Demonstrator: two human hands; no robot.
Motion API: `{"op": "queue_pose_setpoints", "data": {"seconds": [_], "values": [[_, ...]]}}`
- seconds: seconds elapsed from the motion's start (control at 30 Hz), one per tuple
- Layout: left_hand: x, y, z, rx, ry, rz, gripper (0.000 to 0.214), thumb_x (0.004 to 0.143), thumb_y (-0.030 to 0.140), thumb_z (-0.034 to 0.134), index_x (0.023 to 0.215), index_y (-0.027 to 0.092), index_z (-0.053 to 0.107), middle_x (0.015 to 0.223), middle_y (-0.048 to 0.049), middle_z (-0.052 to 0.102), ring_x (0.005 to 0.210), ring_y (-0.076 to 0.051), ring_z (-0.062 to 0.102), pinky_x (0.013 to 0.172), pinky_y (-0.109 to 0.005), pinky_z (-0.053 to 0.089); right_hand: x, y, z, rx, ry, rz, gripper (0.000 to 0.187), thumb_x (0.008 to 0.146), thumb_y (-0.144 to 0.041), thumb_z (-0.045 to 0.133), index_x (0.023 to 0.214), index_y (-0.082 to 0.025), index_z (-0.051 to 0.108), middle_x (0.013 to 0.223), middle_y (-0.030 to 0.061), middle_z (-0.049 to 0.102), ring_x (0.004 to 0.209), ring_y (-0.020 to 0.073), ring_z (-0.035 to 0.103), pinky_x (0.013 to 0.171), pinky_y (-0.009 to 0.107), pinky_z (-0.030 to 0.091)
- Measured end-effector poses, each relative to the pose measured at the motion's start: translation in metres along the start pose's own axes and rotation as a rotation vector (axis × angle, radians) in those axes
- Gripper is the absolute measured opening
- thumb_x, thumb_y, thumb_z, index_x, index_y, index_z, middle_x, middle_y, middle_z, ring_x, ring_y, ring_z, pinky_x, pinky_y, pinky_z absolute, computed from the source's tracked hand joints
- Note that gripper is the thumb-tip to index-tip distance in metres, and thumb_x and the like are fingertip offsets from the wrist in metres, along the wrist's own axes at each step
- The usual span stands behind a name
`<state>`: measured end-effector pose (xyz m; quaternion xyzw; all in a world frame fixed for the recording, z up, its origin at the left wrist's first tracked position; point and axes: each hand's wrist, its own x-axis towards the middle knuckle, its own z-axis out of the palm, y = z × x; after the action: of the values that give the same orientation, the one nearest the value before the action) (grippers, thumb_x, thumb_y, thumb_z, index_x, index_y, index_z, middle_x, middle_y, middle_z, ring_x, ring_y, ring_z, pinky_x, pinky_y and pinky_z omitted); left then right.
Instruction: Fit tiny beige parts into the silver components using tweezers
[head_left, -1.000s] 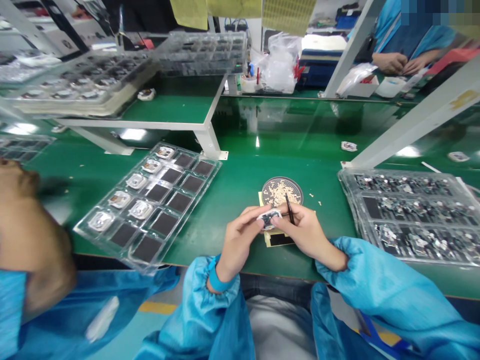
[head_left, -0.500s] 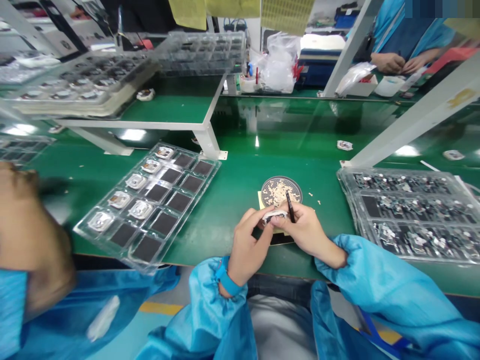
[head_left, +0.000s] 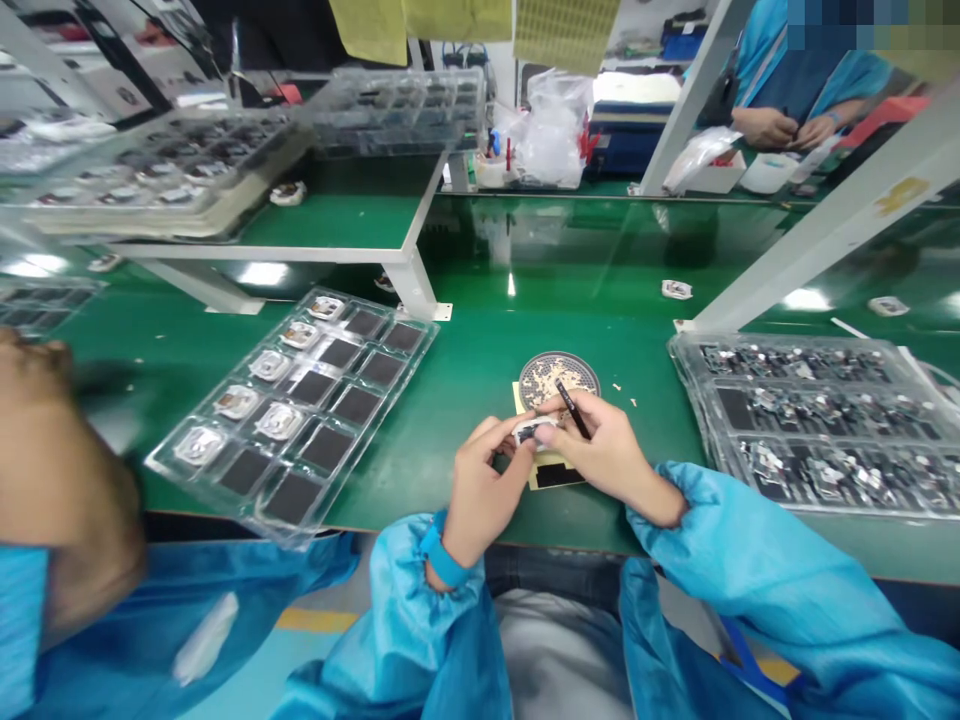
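Note:
My left hand (head_left: 484, 490) pinches a small white device housing (head_left: 529, 431) with dark parts inside, between thumb and fingers. My right hand (head_left: 607, 450) grips a slim black tool (head_left: 572, 408), probably tweezers, tilted up and left. Its thumb also presses on the housing's right side. Just beyond my hands lies a round dark dish (head_left: 528, 378) with small beige pieces in it. Under it a yellow card (head_left: 535, 482) with a black patch shows. The tool's lower tip is hidden by my right hand.
A clear compartment tray (head_left: 326, 448) with several white housings lies left. Stacked trays (head_left: 694, 415) of small electronic parts lie right. A raised shelf (head_left: 337, 222) carries more trays. A neighbour's blurred arm (head_left: 67, 480) is at far left; another person's hands (head_left: 787, 130) are across the bench.
Both my hands have shifted slightly left and turned the housing so its dark inside shows more. The black tool leans further left. The whole view has shifted slightly.

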<state>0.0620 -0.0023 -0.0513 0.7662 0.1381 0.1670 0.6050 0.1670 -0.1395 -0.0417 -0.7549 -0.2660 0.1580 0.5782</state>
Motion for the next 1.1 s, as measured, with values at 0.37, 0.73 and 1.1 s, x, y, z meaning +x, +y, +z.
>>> {"op": "queue_pose_setpoints", "data": {"seconds": [0.37, 0.73, 1.1], "values": [[-0.001, -0.001, -0.009, 0.177, 0.015, 0.163, 0.031, 0.091, 0.014, 0.062, 0.119, 0.023, 0.073, 0.086, -0.0013, 0.058, 0.081, -0.013, 0.055, 0.074, -0.024, 0.045, 0.005, -0.004, -0.016, -0.215, 0.036, -0.483, 0.007, 0.090, -0.023, 0.071, 0.094, -0.017, 0.072, 0.089, 0.0065, 0.067, 0.084, 0.0170, 0.064, 0.074, 0.031, 0.052], [0.013, 0.008, -0.010, 0.236, -0.057, 0.210, 0.031, 0.090, 0.011, 0.059, 0.117, 0.019, 0.072, 0.082, -0.0013, 0.055, 0.076, -0.013, 0.053, 0.071, -0.025, 0.045, 0.000, 0.007, -0.019, -0.298, -0.080, -0.596, 0.021, 0.093, -0.015, 0.065, 0.112, -0.023, 0.070, 0.092, 0.0060, 0.066, 0.082, 0.0167, 0.063, 0.068, 0.030, 0.051], [0.067, 0.039, -0.003, 0.354, -0.180, 0.292, 0.029, 0.089, 0.017, 0.060, 0.114, 0.019, 0.074, 0.089, -0.0036, 0.062, 0.076, -0.014, 0.057, 0.071, -0.026, 0.047, 0.008, 0.003, -0.034, -0.389, 0.074, -0.382, 0.010, 0.102, -0.027, 0.053, 0.104, -0.020, 0.059, 0.100, 0.0077, 0.062, 0.092, 0.0192, 0.060, 0.079, 0.031, 0.047]]}}
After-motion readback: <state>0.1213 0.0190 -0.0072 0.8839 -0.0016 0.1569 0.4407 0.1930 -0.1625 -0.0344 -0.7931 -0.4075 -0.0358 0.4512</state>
